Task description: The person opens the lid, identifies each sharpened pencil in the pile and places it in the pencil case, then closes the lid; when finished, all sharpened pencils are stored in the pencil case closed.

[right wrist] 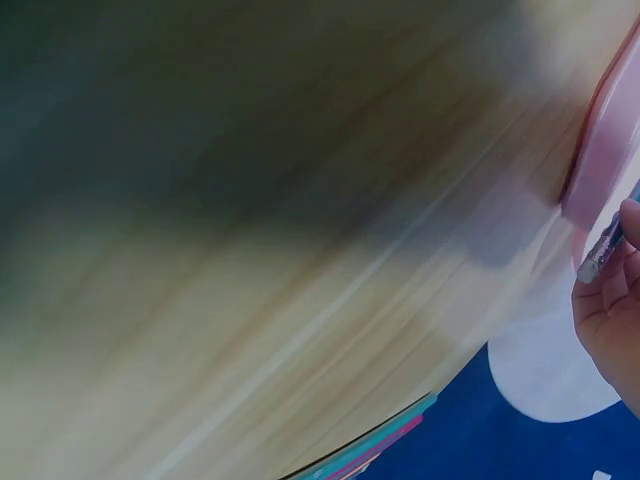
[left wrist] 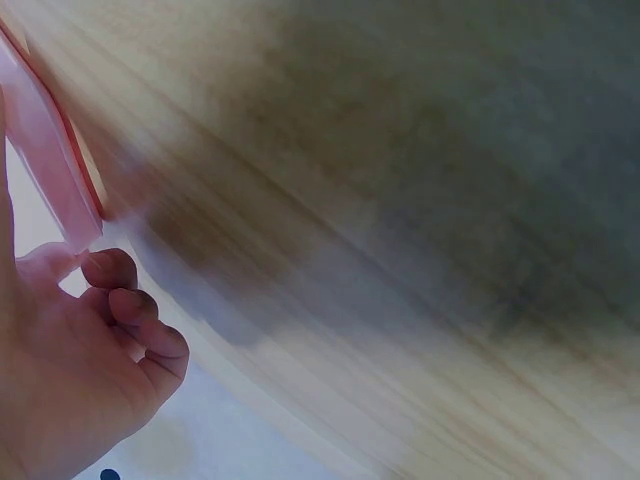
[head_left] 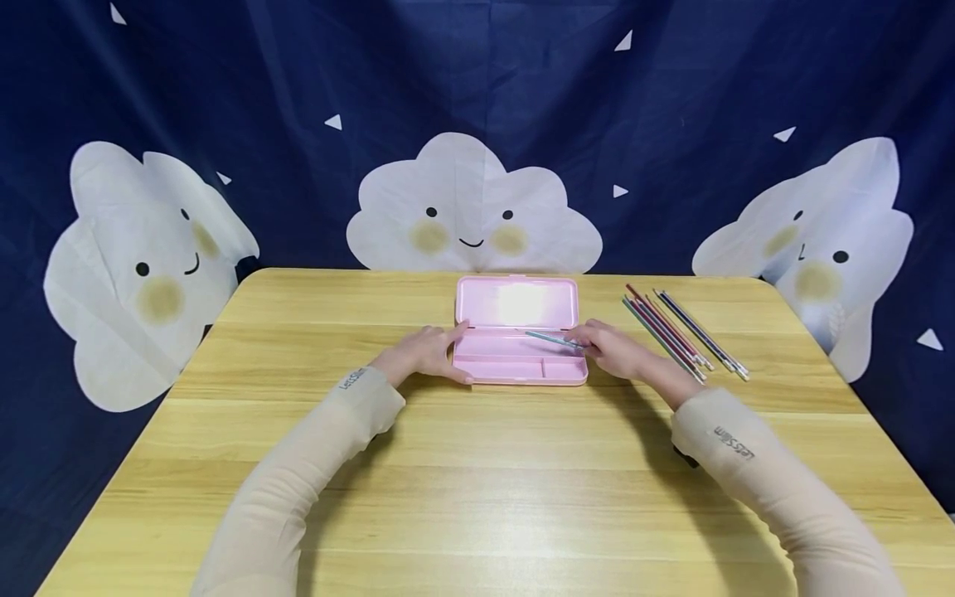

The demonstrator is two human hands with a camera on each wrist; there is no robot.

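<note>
An open pink pencil case [head_left: 498, 370] lies on the table, its lid [head_left: 477, 303] tipped back at the far side. My left hand [head_left: 424, 353] holds the case's left end, thumb at the front corner and index finger near the hinge. In the left wrist view the other fingers [left wrist: 150, 340] are curled beside the case. My right hand [head_left: 613, 351] pinches a teal pencil [head_left: 548, 337] near its eraser end, at the case's right side. The pencil slants over the long rear compartment, its other end pointing left. Its silvery ferrule [right wrist: 603, 250] shows in the right wrist view.
Right of the case lie several pencils, a group of red and teal ones [head_left: 664, 327] beside some dark blue ones [head_left: 701, 330], erasers toward me. The wooden table [head_left: 485, 473] ends at a dark blue curtain [head_left: 477, 75] printed with clouds.
</note>
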